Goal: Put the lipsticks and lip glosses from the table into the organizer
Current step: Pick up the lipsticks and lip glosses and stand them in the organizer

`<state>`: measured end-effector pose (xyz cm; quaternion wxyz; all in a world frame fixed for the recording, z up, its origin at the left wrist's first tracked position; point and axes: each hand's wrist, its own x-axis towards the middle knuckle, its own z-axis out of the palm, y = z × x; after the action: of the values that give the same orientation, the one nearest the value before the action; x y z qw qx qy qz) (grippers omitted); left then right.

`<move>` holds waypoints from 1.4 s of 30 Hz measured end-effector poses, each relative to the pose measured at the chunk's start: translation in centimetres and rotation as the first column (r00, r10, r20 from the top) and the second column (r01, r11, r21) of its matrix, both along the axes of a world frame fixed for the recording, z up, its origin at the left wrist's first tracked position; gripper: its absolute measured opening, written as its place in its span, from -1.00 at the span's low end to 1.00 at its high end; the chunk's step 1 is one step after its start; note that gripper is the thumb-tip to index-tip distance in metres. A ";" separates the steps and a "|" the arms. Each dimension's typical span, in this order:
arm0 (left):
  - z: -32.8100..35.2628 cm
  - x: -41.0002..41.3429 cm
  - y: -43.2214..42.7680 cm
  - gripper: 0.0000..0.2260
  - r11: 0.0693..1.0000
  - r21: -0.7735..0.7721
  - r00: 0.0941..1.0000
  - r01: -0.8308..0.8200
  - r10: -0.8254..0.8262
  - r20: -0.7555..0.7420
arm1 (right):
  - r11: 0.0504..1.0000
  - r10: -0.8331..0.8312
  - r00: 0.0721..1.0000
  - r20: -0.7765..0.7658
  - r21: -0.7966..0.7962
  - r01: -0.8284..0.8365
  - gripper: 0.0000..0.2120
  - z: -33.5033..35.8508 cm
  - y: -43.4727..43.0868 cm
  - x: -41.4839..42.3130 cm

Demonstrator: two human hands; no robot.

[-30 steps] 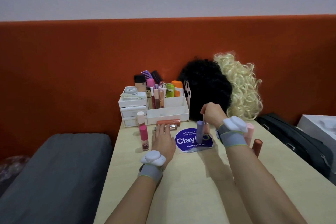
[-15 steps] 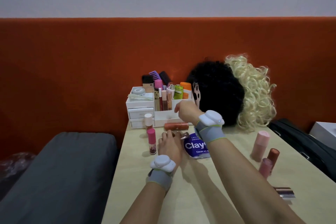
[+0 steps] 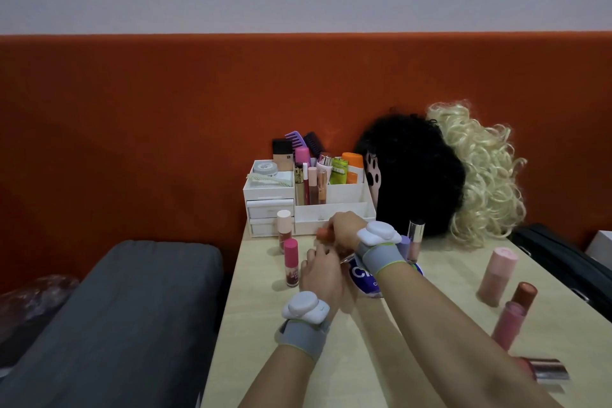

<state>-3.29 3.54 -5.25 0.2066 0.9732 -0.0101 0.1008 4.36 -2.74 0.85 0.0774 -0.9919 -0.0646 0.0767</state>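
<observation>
While both hands work near its far-left corner, table, pale wood, carries everything listed.

Black wig, with blond wig touching it at 3 o'clock, against the orange backrest.

Organizer, white, at 9 o'clock of the black wig; drawers on its left side, open compartments on the right; several lip glosses upright in a middle slot, combs and tubes behind.

Right hand, just in front of the organizer's lower tray, fingers closed around an orange lipstick tube whose end pokes out toward 9 o'clock.

Left hand, at 6 o'clock of the right hand, resting low on the table; fingers curled; whether it holds anything cannot be told.

Loose items, upright: pink-capped gloss and white-capped gloss at 9 o'clock of the hands; silver-capped gloss at 3 o'clock of the right wrist; pale pink tube, brown-capped lipstick and pink lipstick toward the right edge.

Lying flat: silver-cased lipstick, at the near right.
</observation>
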 end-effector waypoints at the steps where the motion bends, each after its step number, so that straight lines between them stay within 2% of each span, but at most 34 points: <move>1: 0.1 0.0 0.0 -0.77 1.000 -0.001 1.000 -0.001 0.001 0.004 | 1.000 -0.009 0.999 0.047 0.011 0.009 -0.67 0.4 -0.2 0.0; 4: 0.7 -0.5 -0.1 -0.75 1.000 -0.016 1.000 0.011 -0.011 0.021 | 0.991 -0.057 0.988 0.146 0.126 0.039 -0.71 2.0 -1.1 -0.3; 9: 2.0 -1.8 -0.3 -0.71 0.986 -0.149 0.997 0.078 -0.074 0.032 | 0.948 -0.171 0.954 0.245 0.304 0.092 -0.71 5.4 -3.0 -1.5; 14: 4.8 -2.8 -0.6 -0.72 0.972 -0.222 0.994 0.082 -0.063 0.092 | 0.897 -0.239 0.928 0.286 0.431 0.098 -0.64 8.3 -4.8 -3.1; 17: 7.5 -2.7 -0.1 -0.76 0.963 -0.243 0.988 0.117 -0.089 0.124 | 0.856 -0.268 0.914 0.304 0.510 0.082 -0.67 9.5 -5.6 -4.3; 22: 12.2 -1.9 1.1 -0.75 0.962 -0.230 0.977 0.143 -0.101 0.188 | 0.790 -0.276 0.909 0.312 0.613 0.029 -0.64 10.4 -6.9 -5.6; 28: 15.2 0.0 2.7 -0.76 0.934 -0.333 0.982 0.133 -0.079 0.170 | 0.753 -0.190 0.930 0.315 0.654 -0.068 -0.65 11.3 -7.7 -5.9; 32: 16.0 1.6 3.6 -0.72 0.899 -0.393 0.978 0.195 -0.149 0.145 | 0.779 -0.102 0.948 0.300 0.618 -0.112 -0.69 11.7 -8.3 -5.8; 35: 16.3 3.1 4.4 -0.79 0.853 -0.458 0.968 0.251 -0.226 0.109 | 0.802 -0.050 0.957 0.287 0.583 -0.133 -0.72 11.9 -8.6 -4.9; 38: 16.8 4.7 5.3 -0.84 0.842 -0.445 0.952 0.305 -0.286 0.110 | 0.820 -0.022 0.964 0.266 0.556 -0.135 -0.74 12.3 -8.7 -3.9; 42: 17.1 7.2 6.0 -0.86 0.879 -0.353 0.947 0.320 -0.309 0.090 | 0.851 0.004 0.966 0.257 0.506 -0.138 -0.74 12.6 -7.9 -1.8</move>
<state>3.90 9.58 11.89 0.3961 0.9019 -0.1521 0.0811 2.51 -10.67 13.41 0.3309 -0.9326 -0.1288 -0.0645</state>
